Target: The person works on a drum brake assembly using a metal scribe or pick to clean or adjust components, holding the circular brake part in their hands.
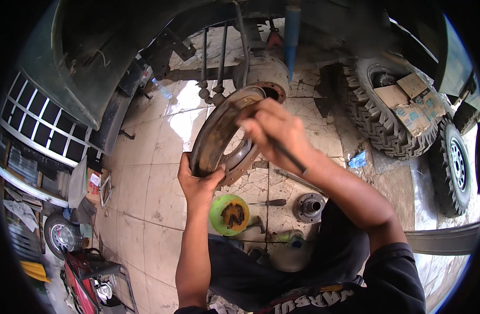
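Basically, the L hand [198,180] is gripping the near-left edge of a big metal drum [206,141], thumb over the rim, fingers wrapping behind it; the R hand [279,131] is making a closed fist round a dark stick [289,157], whose back end is pointing down along the forearm; the stick's front end is blurring near the drum's inner wall, so can't tell for sure if it's touching.

Key relation: the drum is standing tilted btwn the two hands, ahead of the person's lap, its long axis running from the L hand at near left up to the far right; the L hand is the nearer one, being in contact, while the R fist is sitting over the far-right side, its knuckles facing the hollow; can't tell if the drum's lower edge is resting on anything.

Beyond the drum's far edge, the axle [255,73] is showing its round end; on the tiled floor [161,193], toward the near edge by the knees, a green bowl [215,212] w/ yellow-brown grease [235,217] is sitting just below the L hand; a screwdriver [275,202] is lying to its right, then a round metal hub [303,201].
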The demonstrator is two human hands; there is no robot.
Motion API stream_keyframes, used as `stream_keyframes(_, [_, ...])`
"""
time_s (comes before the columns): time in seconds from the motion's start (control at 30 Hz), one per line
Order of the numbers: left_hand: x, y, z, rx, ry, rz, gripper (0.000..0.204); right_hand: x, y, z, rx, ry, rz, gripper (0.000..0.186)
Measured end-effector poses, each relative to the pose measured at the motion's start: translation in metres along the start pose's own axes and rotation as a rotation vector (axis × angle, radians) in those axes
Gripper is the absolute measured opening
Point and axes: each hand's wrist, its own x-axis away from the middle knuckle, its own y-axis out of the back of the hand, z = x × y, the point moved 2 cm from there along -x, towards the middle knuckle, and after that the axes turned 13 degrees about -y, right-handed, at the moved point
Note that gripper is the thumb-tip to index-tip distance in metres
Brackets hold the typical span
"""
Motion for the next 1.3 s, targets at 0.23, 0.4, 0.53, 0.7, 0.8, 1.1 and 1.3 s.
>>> stream_keyframes(0.23, [0.003,0.004,0.009,0.023,-0.043,-0.011,0.043,0.011,-0.012,0.022,0.040,0.023,0.017,0.017])
stream_keyframes(0.4, [0.001,0.000,0.006,-0.042,-0.026,0.026,0.042,0.021,-0.018,0.019,-0.090,0.094,0.095,0.023])
stream_keyframes(0.53, [-0.001,0.001,-0.004,-0.071,-0.015,0.009,0.041,-0.010,0.010,-0.014,-0.147,-0.166,-0.079,0.020])
stream_keyframes(0.7, [0.002,0.003,0.004,0.014,0.010,0.014,0.042,0.003,-0.009,0.003,-0.016,-0.085,-0.067,0.020])
stream_keyframes(0.8, [0.001,-0.005,0.005,0.092,-0.043,0.002,0.042,0.013,-0.018,0.024,-0.063,0.158,0.027,0.022])
stream_keyframes(1.1, [0.001,-0.003,-0.009,0.013,0.089,-0.011,0.042,-0.011,0.000,-0.003,-0.001,-0.131,-0.132,0.022])
stream_keyframes(1.3, [0.002,-0.004,0.001,0.090,-0.047,0.001,0.045,0.007,-0.019,0.037,-0.090,0.166,0.053,0.027])
